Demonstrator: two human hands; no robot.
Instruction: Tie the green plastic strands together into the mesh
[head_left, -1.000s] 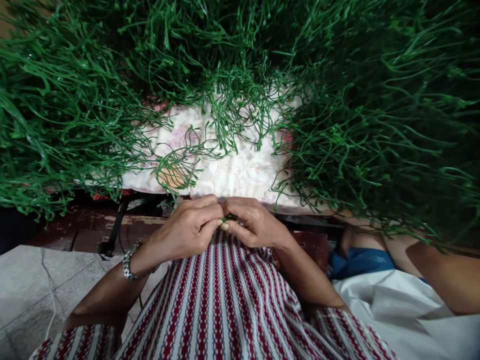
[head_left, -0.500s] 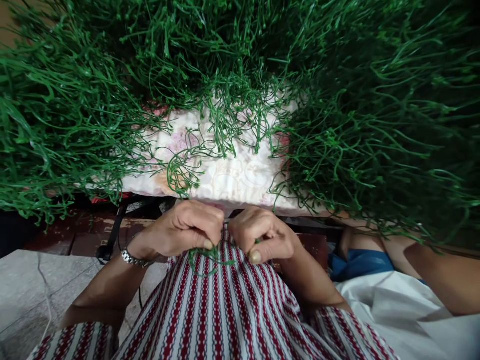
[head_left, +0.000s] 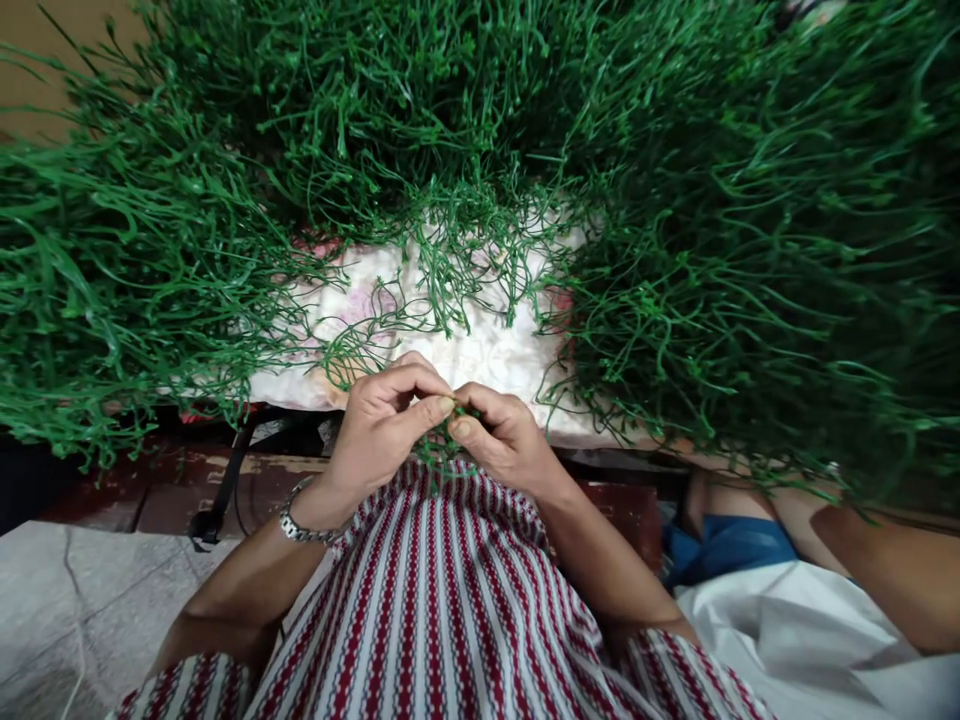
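My left hand (head_left: 390, 420), with a metal-band watch (head_left: 304, 518) at the wrist, pinches a thin green stem sprig (head_left: 441, 452) between thumb and forefinger. Right beside it my right hand (head_left: 501, 438) is closed on the same sprig, and the fingertips of both hands almost touch. The sprig hangs below the fingers, over my striped shirt; its upper part is hidden by the fingers. Just beyond the hands lies a floral cloth (head_left: 487, 355) with loose green stems (head_left: 450, 270) strewn over it.
Large heaps of plastic-looking green stems stand at the left (head_left: 127, 290), at the back (head_left: 420, 90) and at the right (head_left: 720, 290). A dark strap (head_left: 225, 480) hangs by a worn brown wooden edge (head_left: 176, 480). Another person's leg (head_left: 877, 560) is close at the right.
My hands have come together and moved up toward the cloth's edge. Earlier they were apart, with the sprig dangling from the left and a green bit in the right.
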